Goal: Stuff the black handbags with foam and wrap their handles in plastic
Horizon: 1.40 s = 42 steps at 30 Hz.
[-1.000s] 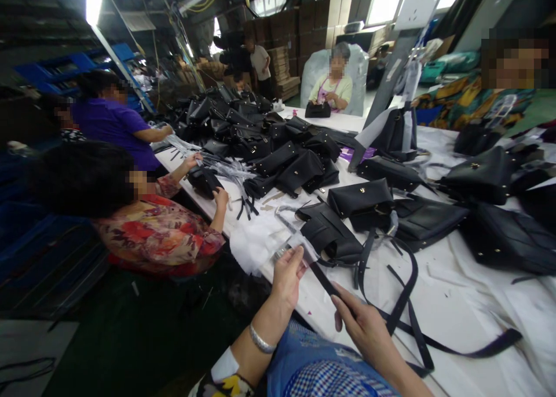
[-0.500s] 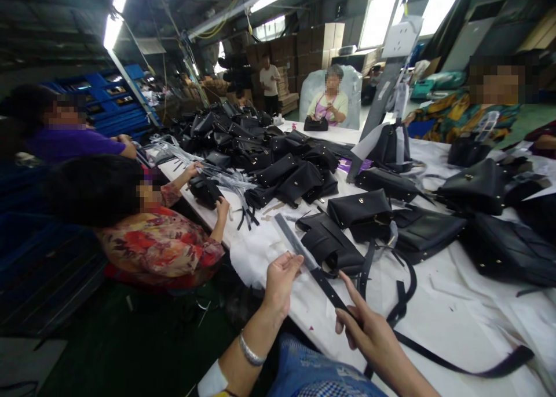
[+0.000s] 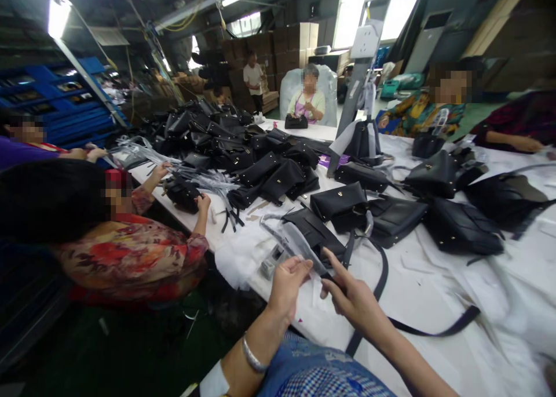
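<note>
My left hand [image 3: 287, 282] and my right hand [image 3: 353, 298] meet over the near edge of a white table [image 3: 438, 292]. Between them runs a long black strap [image 3: 417, 329], its far end sheathed in a clear plastic sleeve [image 3: 295, 243]. The left fingers pinch the sleeve; the right fingers pinch the strap just behind it. The strap trails off to the right across the table. A black bag [image 3: 315, 232] lies just beyond my hands.
Several black bags [image 3: 269, 171] are heaped along the table's middle and far end. A person in a red floral top [image 3: 130, 252] sits at my left, handling a bag [image 3: 182, 191]. Other people sit around the table. A grey post [image 3: 354, 78] stands mid-table.
My hands have come closer together, the right sliding up the strap toward the left. The sleeve end now bends and flops. The view has turned to the right.
</note>
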{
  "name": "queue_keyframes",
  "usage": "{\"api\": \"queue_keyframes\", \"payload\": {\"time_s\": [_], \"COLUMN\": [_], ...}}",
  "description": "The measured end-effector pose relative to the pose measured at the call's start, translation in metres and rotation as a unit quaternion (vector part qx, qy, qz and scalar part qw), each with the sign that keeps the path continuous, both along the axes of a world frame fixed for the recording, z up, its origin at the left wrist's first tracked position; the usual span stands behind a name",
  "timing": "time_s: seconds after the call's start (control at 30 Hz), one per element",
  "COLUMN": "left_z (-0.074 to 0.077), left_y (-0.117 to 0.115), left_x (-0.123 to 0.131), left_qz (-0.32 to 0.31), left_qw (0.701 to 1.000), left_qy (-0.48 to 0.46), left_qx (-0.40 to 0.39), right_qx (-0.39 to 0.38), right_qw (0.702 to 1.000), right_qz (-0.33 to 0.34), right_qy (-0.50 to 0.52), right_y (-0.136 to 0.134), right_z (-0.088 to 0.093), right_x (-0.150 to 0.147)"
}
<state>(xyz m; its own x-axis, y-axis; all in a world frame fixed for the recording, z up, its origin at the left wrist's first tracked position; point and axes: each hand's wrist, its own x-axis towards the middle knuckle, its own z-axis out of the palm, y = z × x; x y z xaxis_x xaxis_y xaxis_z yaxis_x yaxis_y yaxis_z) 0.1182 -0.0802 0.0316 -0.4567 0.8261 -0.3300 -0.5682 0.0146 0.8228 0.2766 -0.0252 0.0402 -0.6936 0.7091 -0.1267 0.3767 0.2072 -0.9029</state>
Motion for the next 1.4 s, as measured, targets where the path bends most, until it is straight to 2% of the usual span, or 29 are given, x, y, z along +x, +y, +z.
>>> {"api": "queue_keyframes", "payload": {"time_s": [0.1,0.2,0.3,0.43,0.5,0.6,0.7,0.83,0.9,0.97,1.07,1.13,1.27,1.4], "left_z": [0.002,0.002,-0.001,0.001,0.004,0.006,0.005,0.002,0.002,0.002,0.001,0.000,0.001,-0.002], "left_y": [0.001,0.004,0.007,0.009,0.011,0.016,0.020,0.022,0.024,0.028,0.035,0.037,0.036,0.031], "left_x": [0.008,-0.012,-0.021,0.004,0.009,-0.006,-0.015,0.011,0.020,0.018,0.003,0.000,0.024,0.045], "left_qz": [-0.018,0.023,0.039,-0.025,-0.030,0.006,0.018,-0.044,-0.060,-0.052,-0.019,-0.019,-0.094,-0.167], "left_qw": [1.000,1.000,0.999,0.999,0.999,1.000,1.000,0.999,0.998,0.998,0.999,0.999,0.995,0.983], "left_qy": [-0.003,0.007,0.013,0.006,0.005,0.012,0.015,0.011,0.015,0.022,0.033,0.038,0.038,0.077], "left_qx": [-0.002,-0.012,-0.021,-0.020,-0.016,-0.016,-0.020,-0.020,-0.018,-0.015,-0.013,-0.014,-0.005,0.006], "right_qx": [-0.010,-0.051,-0.074,-0.064,-0.080,-0.130,-0.168,-0.207,-0.221,-0.233,-0.224,-0.210,-0.178,-0.123], "right_qw": [0.999,0.997,0.996,0.996,0.993,0.987,0.982,0.967,0.960,0.959,0.969,0.974,0.976,0.987], "right_qz": [0.003,0.045,0.033,-0.019,-0.007,0.046,0.036,-0.025,-0.031,-0.016,0.015,-0.002,-0.073,-0.091], "right_qy": [0.034,0.036,0.034,0.066,0.084,0.078,0.075,0.145,0.167,0.162,0.108,0.088,0.102,0.044], "right_y": [0.005,0.003,0.000,0.013,0.019,0.022,0.020,0.029,0.035,0.036,0.031,0.028,0.032,0.038], "right_z": [0.009,0.004,-0.002,0.008,0.013,0.011,0.003,0.002,0.005,0.007,0.006,0.004,0.000,-0.004], "right_x": [-0.003,0.010,0.015,-0.001,-0.001,0.014,0.024,0.009,0.005,0.010,0.024,0.028,0.022,0.021]}}
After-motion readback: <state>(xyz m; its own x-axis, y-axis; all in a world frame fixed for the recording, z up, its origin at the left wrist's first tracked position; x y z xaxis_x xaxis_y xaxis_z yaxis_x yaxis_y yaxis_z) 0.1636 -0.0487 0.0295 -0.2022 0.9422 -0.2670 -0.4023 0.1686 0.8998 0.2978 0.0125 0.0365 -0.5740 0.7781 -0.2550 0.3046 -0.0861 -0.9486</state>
